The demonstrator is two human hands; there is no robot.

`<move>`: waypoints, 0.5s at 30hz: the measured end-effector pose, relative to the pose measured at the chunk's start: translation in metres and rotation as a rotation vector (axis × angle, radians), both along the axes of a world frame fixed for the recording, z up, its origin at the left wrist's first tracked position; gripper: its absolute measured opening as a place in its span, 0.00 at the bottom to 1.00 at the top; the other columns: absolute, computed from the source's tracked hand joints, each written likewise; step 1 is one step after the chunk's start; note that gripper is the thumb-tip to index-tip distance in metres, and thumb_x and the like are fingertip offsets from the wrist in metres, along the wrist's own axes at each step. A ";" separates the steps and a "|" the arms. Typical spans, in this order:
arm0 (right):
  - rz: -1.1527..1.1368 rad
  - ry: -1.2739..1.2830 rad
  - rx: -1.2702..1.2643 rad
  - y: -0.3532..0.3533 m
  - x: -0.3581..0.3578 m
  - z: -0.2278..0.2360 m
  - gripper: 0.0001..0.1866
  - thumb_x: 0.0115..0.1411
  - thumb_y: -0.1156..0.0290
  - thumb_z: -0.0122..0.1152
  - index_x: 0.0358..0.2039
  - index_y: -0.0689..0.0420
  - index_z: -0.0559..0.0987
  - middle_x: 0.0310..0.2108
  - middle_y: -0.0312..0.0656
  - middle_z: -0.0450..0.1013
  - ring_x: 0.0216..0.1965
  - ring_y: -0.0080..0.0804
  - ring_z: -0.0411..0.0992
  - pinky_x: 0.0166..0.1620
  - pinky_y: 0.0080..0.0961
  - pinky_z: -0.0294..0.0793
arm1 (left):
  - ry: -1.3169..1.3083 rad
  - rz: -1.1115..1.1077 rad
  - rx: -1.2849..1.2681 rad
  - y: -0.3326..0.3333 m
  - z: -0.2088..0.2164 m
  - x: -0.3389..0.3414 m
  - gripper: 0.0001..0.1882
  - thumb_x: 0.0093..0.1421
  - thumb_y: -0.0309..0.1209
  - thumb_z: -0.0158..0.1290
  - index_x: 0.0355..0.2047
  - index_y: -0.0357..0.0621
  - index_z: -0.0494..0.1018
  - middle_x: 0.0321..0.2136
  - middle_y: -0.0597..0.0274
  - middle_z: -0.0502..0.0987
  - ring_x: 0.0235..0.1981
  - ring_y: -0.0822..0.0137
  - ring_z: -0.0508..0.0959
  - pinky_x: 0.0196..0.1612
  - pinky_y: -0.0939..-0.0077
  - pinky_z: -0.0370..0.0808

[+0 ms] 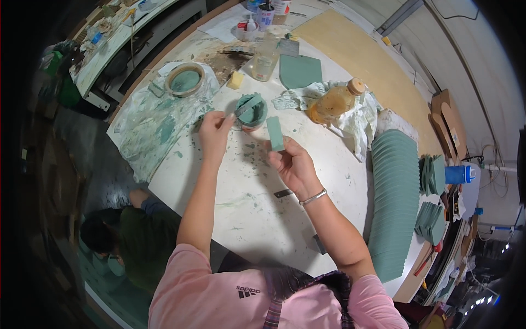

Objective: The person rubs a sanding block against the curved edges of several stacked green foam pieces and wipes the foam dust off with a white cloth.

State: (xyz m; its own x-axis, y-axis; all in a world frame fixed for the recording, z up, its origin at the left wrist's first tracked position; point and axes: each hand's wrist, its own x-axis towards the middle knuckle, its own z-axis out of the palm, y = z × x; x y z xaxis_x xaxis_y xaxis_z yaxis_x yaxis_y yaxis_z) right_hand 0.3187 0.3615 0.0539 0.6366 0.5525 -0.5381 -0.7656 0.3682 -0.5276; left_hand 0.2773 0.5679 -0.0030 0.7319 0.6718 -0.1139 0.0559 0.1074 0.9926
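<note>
At the centre of the frame, the right hand (294,163) was closed on a pale green strip (275,134), pinched at its lower end and standing nearly upright. Left of centre, the left hand (215,133) reached to the cup (252,128), its thumb and fingertips beside the near end of a spatula (249,105) that lay across the cup's mouth; whether they gripped it could not be told. The cup held green paste and stood on a white table (235,219) marked with green crumbs. In the upper left, a ring-shaped dish (201,86) rested on a smeared plastic sheet (143,127). Above the cup appeared a yellow block (235,80), a clear jar (265,61) and a green panel (301,72). To the upper right, an amber bottle (331,105) stood by a crumpled cloth (359,130); below these, a long row of green sheets (393,203) extended along the right side. A co-worker (134,241) occupied the lower left.
</note>
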 end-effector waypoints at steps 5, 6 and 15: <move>0.025 -0.015 0.158 -0.017 -0.020 0.004 0.13 0.70 0.70 0.44 0.44 0.68 0.71 0.37 0.49 0.76 0.26 0.27 0.77 0.32 0.19 0.83 | -0.147 -0.292 -0.231 -0.053 0.055 -0.046 0.15 0.66 0.30 0.52 0.50 0.34 0.73 0.37 0.64 0.78 0.38 0.76 0.74 0.43 0.80 0.69; 0.046 -0.024 0.209 -0.021 -0.027 0.003 0.13 0.70 0.71 0.44 0.45 0.68 0.71 0.36 0.49 0.77 0.26 0.27 0.77 0.32 0.20 0.83 | -0.142 -0.302 -0.225 -0.065 0.055 -0.052 0.15 0.66 0.30 0.52 0.50 0.34 0.73 0.37 0.64 0.78 0.38 0.76 0.74 0.43 0.80 0.69; -0.031 0.013 0.328 -0.076 -0.080 0.007 0.11 0.66 0.71 0.53 0.42 0.65 0.77 0.34 0.42 0.76 0.30 0.28 0.77 0.34 0.22 0.80 | -0.169 -0.643 -0.654 -0.132 0.065 -0.084 0.21 0.67 0.29 0.45 0.57 0.27 0.64 0.51 0.53 0.72 0.48 0.65 0.75 0.49 0.74 0.72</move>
